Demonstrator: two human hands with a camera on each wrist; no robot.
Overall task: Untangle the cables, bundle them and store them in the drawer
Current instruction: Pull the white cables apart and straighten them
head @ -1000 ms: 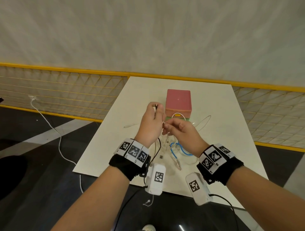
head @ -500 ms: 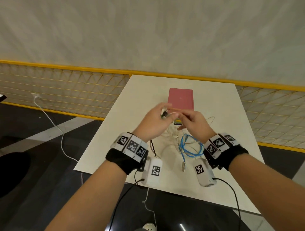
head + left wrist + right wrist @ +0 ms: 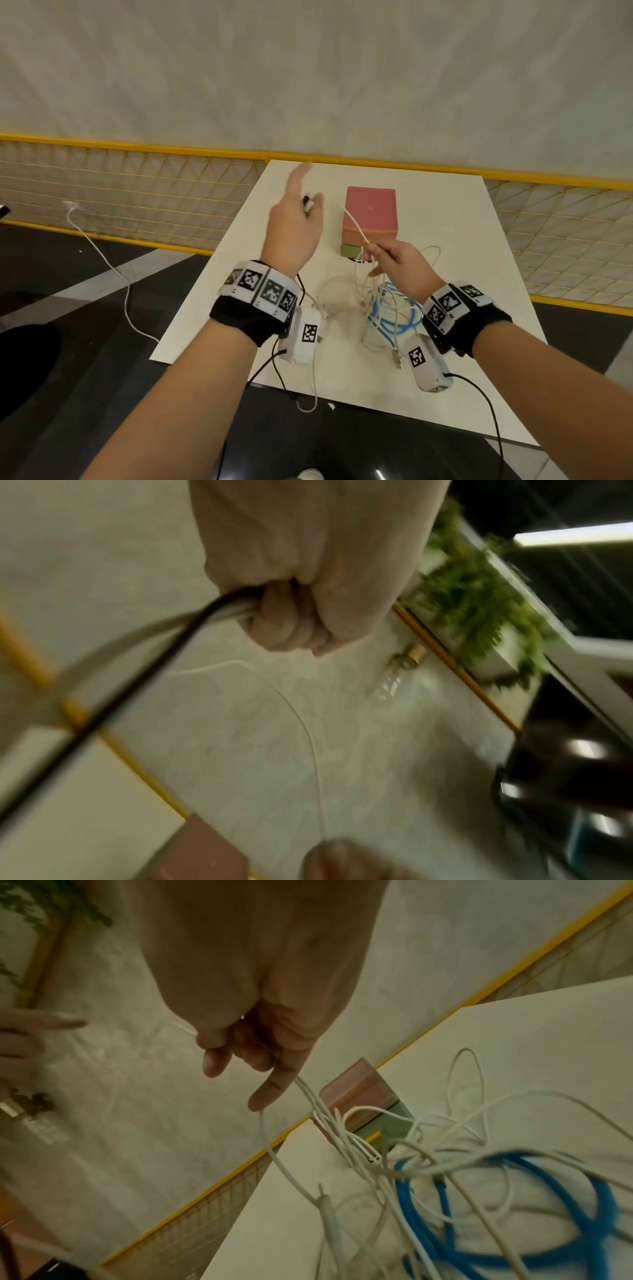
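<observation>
A tangle of white cables (image 3: 346,301) with a blue cable (image 3: 394,318) lies on the white table (image 3: 462,240), in front of a small pink drawer box (image 3: 370,212). My left hand (image 3: 310,205) is raised above the table's left side. In the left wrist view its curled fingers (image 3: 284,620) grip a black and a white cable. My right hand (image 3: 371,248) hovers over the tangle and pinches a thin white cable (image 3: 352,222) that runs up towards the left hand. In the right wrist view white strands (image 3: 318,1104) hang from its fingers (image 3: 240,1042) down to the blue cable (image 3: 445,1218).
The box has a green bottom drawer (image 3: 351,250) that stands slightly out. A yellow-railed mesh fence (image 3: 137,192) runs behind the table. A white cord (image 3: 102,260) trails over the dark floor at left. One white cable (image 3: 313,394) hangs off the table's near edge.
The hands have parted: my left hand rose up and to the left with its cable ends, and the right hand dropped towards the tangle, drawing a thin white cable out between them.
</observation>
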